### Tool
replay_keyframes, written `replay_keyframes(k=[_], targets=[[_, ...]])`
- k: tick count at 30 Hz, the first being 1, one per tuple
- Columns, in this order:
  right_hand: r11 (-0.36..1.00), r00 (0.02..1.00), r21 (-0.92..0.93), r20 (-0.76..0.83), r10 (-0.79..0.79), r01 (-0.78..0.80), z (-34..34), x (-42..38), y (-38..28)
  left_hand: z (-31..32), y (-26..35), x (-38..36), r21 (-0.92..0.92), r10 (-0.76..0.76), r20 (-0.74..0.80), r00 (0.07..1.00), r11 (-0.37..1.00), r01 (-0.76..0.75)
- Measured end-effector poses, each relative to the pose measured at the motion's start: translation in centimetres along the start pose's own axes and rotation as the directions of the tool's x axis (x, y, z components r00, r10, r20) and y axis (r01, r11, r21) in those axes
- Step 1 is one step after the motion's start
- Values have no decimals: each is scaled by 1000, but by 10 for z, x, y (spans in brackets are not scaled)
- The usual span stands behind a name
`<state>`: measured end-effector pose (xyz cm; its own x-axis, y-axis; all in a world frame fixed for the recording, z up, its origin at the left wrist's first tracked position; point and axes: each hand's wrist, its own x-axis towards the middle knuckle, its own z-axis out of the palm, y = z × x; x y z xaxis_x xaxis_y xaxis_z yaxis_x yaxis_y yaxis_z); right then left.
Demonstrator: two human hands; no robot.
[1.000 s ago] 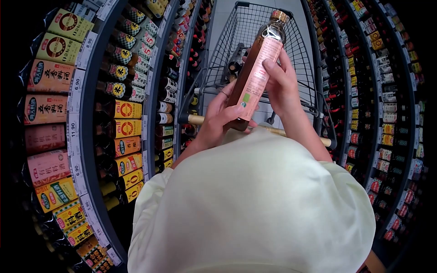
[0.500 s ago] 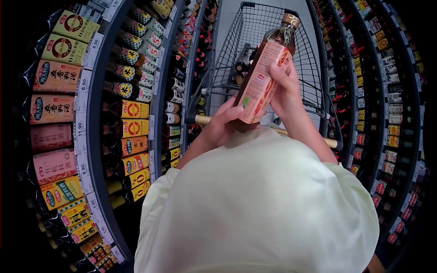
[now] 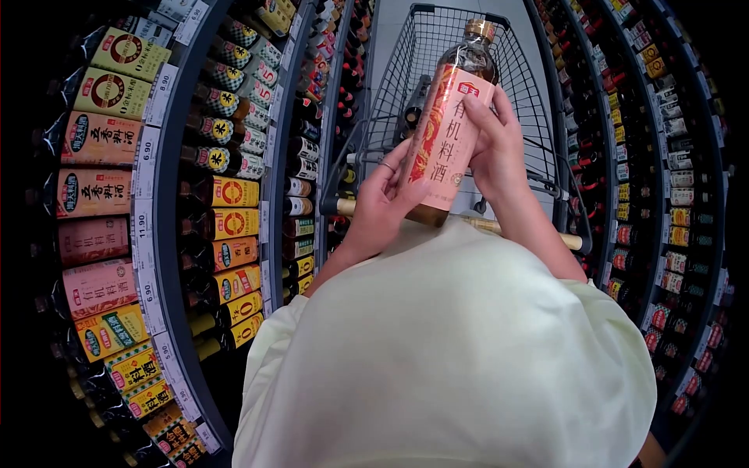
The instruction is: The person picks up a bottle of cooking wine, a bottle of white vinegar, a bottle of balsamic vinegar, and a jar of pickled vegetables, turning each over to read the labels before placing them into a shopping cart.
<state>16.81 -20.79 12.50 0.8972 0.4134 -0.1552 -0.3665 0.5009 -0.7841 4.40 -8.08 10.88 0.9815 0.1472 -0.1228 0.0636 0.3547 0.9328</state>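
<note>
In the head view, the left hand [image 3: 382, 204] is curled around the lower end of a bottle [image 3: 446, 148] and the right hand [image 3: 499, 152] grips its upper right side, thumb lying across the pink label, both closed only as far as its thickness allows. The bottle is tilted, its gold cap [image 3: 479, 30] up and leaning right, held in front of the pale shirt [image 3: 445, 343] and above a wire shopping cart [image 3: 503, 23]. Bottles and boxes fill the left shelves [image 3: 173, 257], edged with price tags [image 3: 145, 225], and more bottles line the right shelves [image 3: 663, 210].
</note>
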Motion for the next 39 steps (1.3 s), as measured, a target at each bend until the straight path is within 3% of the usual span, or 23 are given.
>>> replay_keyframes(k=[2,4,6,8,12,14,15,17,21,26,29,39], targets=[[999,998,-28,55,-33,34,-7,3,4,-3,-7,0,-77,30,19,999,997,-28],[969,970,235,242,12,-71,-16,8,10,1,-4,-2,-195,-62,88,994,978,79],[975,965,210,261,22,-79,-13,7,12,4,-1,-2,-249,-102,129,986,960,132],[940,938,296,341,61,-169,-9,3,10,6,2,-3,-260,-143,144,979,949,177],[970,946,222,322,25,-101,-17,8,14,6,4,0,-271,-178,119,977,940,205],[998,981,54,196,7,-18,-19,11,13,4,2,3,-206,-105,58,993,972,115],[998,980,54,198,6,-17,-14,10,10,3,1,5,-205,-103,58,993,972,113],[994,999,-107,52,-18,23,-3,5,2,0,-3,8,271,64,76,995,959,-82],[994,998,-87,22,65,-63,-3,5,1,1,-9,7,240,9,27,1000,971,-15],[989,992,-103,61,111,-104,-5,2,-4,-3,0,4,-45,-148,74,986,987,152],[987,994,-121,26,108,-104,-5,3,-4,-1,3,3,-41,-167,75,983,985,170],[976,969,-199,208,131,-89,-17,2,-5,-6,3,2,-41,-231,77,970,971,235]])
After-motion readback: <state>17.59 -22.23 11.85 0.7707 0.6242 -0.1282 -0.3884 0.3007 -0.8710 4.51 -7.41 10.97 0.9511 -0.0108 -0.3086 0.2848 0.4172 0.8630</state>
